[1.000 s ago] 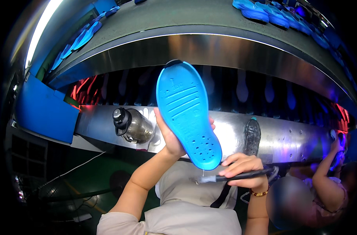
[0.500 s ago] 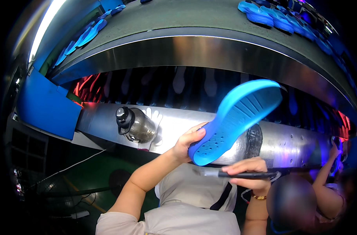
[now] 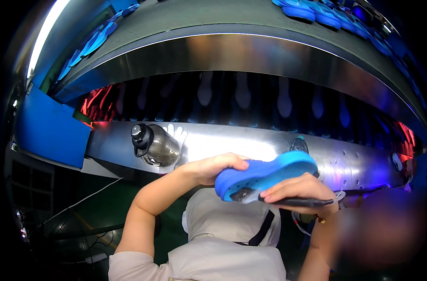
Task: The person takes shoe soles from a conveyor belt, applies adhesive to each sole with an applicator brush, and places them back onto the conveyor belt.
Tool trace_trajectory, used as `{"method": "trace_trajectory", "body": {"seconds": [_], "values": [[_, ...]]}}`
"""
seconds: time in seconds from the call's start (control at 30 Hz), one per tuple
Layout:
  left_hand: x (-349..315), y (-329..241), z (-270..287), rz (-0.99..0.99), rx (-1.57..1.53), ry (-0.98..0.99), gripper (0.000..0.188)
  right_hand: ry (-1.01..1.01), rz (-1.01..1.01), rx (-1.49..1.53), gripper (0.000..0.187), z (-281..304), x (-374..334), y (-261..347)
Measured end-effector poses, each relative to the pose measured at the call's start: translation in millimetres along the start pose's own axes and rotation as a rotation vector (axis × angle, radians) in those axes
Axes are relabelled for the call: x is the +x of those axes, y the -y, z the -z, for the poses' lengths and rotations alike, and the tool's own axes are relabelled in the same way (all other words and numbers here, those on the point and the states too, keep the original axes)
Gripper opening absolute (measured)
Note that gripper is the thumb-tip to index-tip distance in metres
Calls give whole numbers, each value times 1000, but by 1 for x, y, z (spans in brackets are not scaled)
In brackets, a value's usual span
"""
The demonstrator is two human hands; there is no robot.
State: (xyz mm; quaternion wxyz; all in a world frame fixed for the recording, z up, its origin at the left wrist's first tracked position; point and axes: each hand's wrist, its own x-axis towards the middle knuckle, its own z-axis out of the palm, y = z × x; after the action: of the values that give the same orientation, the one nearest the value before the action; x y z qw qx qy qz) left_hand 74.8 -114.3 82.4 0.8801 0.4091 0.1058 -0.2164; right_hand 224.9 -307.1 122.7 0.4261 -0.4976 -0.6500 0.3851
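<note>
My left hand (image 3: 218, 167) is closed around the heel end of a blue insole (image 3: 265, 174), fingers curled over its top edge, holding it nearly flat and a little tilted in the air just in front of the shiny metal counter (image 3: 251, 140). My right hand (image 3: 295, 187) rests against the underside and near edge of the same insole, fingers together and pressed over a thin dark tool (image 3: 302, 202) that sticks out to the right beneath them; I cannot tell what kind of tool it is. On the counter to my left lies a clear bottle (image 3: 156, 146) with a black cap, on its side. Beyond the counter runs a dark opening with pale insole shapes in rows, and more blue insoles (image 3: 316, 10) sit on the curved top above. Below my hands is a pale grey bag (image 3: 227, 220) with a dark strap.
</note>
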Motion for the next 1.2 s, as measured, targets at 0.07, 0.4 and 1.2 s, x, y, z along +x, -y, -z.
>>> {"method": "trace_trajectory", "body": {"seconds": [0.07, 0.4, 1.2], "values": [[-2, -2, -5, -17, 262, -24, 61, 108, -22, -110, 17, 8, -1, 13], [-24, 1, 9, -151, 97, -129, 58, -28, -57, -65, 18, 8, -16, -1], [31, 42, 13, -584, -568, -206, 94, -401, 256, -460, 18, -50, 22, -24]]}}
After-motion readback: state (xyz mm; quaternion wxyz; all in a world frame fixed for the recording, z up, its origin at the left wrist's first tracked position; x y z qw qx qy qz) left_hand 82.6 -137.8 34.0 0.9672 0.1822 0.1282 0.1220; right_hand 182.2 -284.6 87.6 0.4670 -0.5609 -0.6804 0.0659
